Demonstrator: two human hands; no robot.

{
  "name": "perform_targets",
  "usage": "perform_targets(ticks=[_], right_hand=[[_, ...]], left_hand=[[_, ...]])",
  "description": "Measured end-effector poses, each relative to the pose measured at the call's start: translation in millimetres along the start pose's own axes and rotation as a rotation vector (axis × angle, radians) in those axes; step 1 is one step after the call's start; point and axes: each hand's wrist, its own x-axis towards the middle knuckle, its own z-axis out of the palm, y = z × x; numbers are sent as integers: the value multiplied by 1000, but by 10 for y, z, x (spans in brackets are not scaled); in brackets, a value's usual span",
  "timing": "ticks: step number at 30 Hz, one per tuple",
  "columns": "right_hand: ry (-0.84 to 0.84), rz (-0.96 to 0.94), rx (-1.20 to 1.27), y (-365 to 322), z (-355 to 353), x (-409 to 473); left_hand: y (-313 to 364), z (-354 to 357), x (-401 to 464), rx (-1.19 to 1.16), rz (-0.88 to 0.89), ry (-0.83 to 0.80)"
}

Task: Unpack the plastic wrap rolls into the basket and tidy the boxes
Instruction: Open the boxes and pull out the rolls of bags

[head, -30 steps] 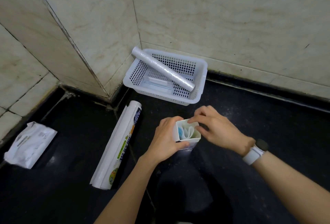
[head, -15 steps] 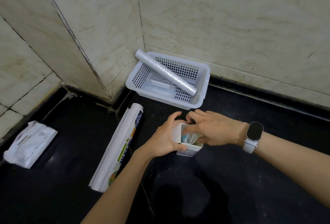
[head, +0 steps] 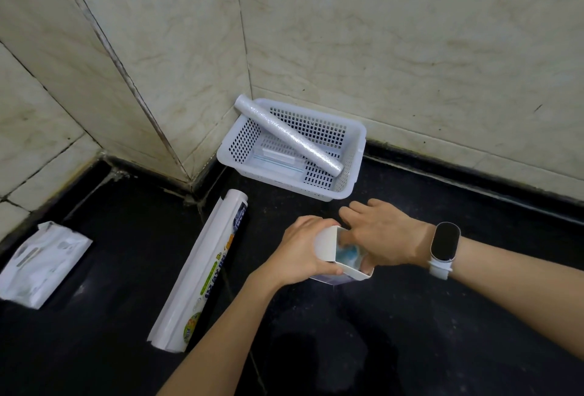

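Right hand [head: 384, 239] deeper, one roll [head: 287, 138], two boxes [head: 328, 248]

basket [head: 355, 155]: white, perforated grid | roll [head: 287, 139]: silvery clear | box [head: 328, 248]: white | watch [head: 445, 241]: black face, white strap

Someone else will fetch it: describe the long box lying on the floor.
Start at the white basket in the tiled corner. Just in front, on the black floor, lies the long box, pointing toward the corner. Unlike the bare roll in the basket, it is printed cardboard.

A clear roll [head: 288, 138] lies diagonally across the white basket [head: 356, 155]; the long box [head: 202, 269] lies flat nearby, seemingly closed.
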Motion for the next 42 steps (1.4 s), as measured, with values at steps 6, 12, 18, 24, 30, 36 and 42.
perform_targets(ticks=[6,12,18,24,30,36,42], right_hand=[[74,31,123,31,110,-24],[207,48,334,-5,180,-16],[404,188,807,55,147,-120],[373,182,838,-101,245,-140],[522,247,898,-90,265,-59],[811,590,1244,139,293,-28],[1016,926,1562,412,390,204]], left_hand=[[-13,-37,15,-47,-26,-10],[-29,-85,-17,-69,-8,11],[-53,-220,-78,11,13,89],[-37,-246,-63,80,-29,131],[-31,-270,-42,71,-64,112],[-183,-358,6,101,-218,-8],[-395,-377,116,258,-414,-220]])
